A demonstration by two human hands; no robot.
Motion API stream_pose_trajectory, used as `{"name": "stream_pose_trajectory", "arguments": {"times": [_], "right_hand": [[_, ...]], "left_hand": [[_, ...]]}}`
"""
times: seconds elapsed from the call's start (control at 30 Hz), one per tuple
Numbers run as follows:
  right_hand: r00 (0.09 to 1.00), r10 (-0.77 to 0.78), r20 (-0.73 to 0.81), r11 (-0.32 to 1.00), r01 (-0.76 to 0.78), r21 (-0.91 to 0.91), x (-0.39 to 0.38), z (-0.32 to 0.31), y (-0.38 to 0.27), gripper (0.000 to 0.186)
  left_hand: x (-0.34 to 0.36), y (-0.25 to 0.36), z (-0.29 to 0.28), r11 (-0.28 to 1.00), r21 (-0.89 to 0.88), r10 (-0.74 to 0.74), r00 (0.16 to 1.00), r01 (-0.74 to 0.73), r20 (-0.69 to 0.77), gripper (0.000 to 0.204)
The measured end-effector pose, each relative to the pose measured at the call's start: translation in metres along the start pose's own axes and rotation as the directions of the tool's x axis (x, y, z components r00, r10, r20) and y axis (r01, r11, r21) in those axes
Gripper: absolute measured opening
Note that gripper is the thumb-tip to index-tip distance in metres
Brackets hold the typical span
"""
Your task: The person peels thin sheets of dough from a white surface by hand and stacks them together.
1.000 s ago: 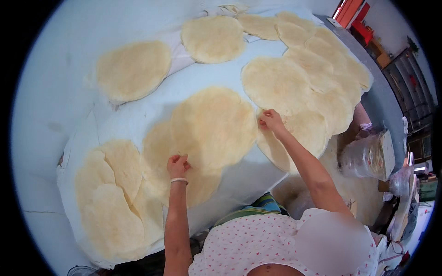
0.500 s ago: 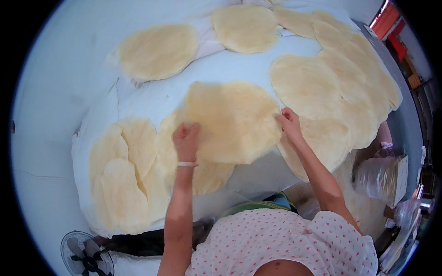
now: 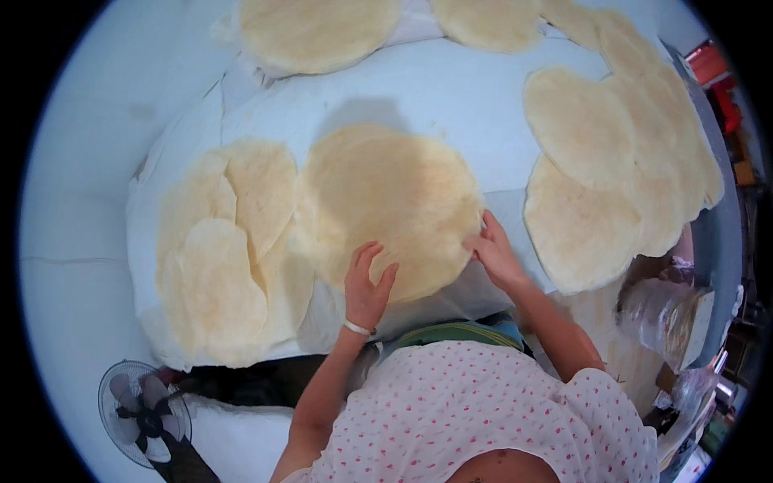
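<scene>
A large, thin, pale-yellow round sheet, like a flatbread (image 3: 427, 189), lies flat on the white cloth (image 3: 475, 97) in front of me. Over its near edge hovers or rests my left hand (image 3: 368, 286), fingers curved and spread apart, holding nothing. At the right rim of the sheet my right hand (image 3: 493, 251) has its fingers bent around the edge, slightly blurred. A shadow falls across the sheet's upper part. Just left of it, overlapping similar sheets (image 3: 213, 278) lie in a group.
More round sheets (image 3: 580, 225) overlap along the right side, and two sheets (image 3: 318, 32) lie at the far edge. A fan (image 3: 146, 414) stands at lower left. A plastic-wrapped stack (image 3: 664, 314) sits at right, below the cloth-covered surface.
The middle sheet, held up by both hands before, now lies flat. My left hand has opened and moved right and nearer. The view has shifted, so the far sheets sit higher.
</scene>
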State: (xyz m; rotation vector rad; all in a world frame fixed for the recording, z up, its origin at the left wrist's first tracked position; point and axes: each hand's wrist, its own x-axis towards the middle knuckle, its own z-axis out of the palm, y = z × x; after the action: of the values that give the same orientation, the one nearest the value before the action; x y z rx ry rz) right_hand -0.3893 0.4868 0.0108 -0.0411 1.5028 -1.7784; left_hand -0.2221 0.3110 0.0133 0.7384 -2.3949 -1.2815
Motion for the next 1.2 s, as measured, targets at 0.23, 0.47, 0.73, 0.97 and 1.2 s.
{"name": "stream_pose_trajectory", "arguments": {"times": [0.23, 0.47, 0.73, 0.97, 1.2], "right_hand": [[0.882, -0.418, 0.216, 0.854, 0.463, -0.238, 0.053, 0.040, -0.144, 0.054], [0.901, -0.383, -0.205, 0.921, 0.358, -0.152, 0.117, -0.143, -0.152, 0.048], [0.135, -0.454, -0.881, 0.774, -0.428, -0.465, 0.144, -0.407, -0.089, 0.056], [0.589, 0.014, -0.808, 0.997, -0.065, -0.030, 0.138, -0.392, -0.139, 0.039], [0.417, -0.845, -0.335, 0.305, -0.138, -0.942, 0.133, -0.359, -0.191, 0.024]], "left_hand": [[-0.002, 0.062, -0.043, 0.950, 0.211, 0.290, 0.900, -0.230, -0.324, 0.042], [-0.011, 0.030, -0.042, 0.997, 0.059, 0.069, 0.949, -0.053, -0.308, 0.043], [-0.041, -0.034, -0.039, 0.922, -0.264, -0.348, 0.905, 0.283, -0.246, 0.046], [-0.040, -0.025, -0.032, 0.919, -0.317, -0.324, 0.907, 0.234, -0.269, 0.038], [-0.025, -0.026, 0.002, 0.904, -0.371, -0.275, 0.953, 0.212, -0.126, 0.024]]}}
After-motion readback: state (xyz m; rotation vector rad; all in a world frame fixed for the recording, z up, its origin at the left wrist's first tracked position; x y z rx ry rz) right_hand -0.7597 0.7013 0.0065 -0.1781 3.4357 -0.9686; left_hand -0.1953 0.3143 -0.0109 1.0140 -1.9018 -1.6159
